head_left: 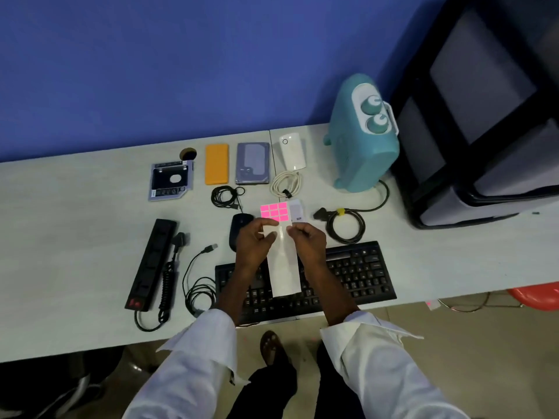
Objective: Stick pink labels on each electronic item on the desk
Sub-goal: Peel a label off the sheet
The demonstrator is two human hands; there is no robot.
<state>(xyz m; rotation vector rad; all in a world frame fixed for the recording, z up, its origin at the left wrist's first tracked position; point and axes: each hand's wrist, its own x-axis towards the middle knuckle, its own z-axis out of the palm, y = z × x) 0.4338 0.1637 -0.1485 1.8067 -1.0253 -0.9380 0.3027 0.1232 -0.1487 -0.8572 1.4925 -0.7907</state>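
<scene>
Both hands hold a long white label sheet (284, 267) above the black keyboard (360, 270). Several pink labels (274, 211) remain at the sheet's far end. My left hand (254, 243) pinches the sheet's left edge and my right hand (307, 241) pinches its right edge just below the pink labels. A black mouse (239, 225) lies partly behind my left hand. Along the back lie a drive caddy (171, 181), an orange power bank (216, 164), a grey hard drive (253, 163), a white device (292, 151) and a teal heater (360, 137).
A black power strip (152, 264) with coiled cord lies at the left, a black USB cable (198, 282) beside it. Coiled cables sit mid-desk: black (225, 196), white (286, 184), and the heater's cord (344, 226). A small white adapter (296, 211) lies behind the sheet. A dark cabinet (484, 116) stands right.
</scene>
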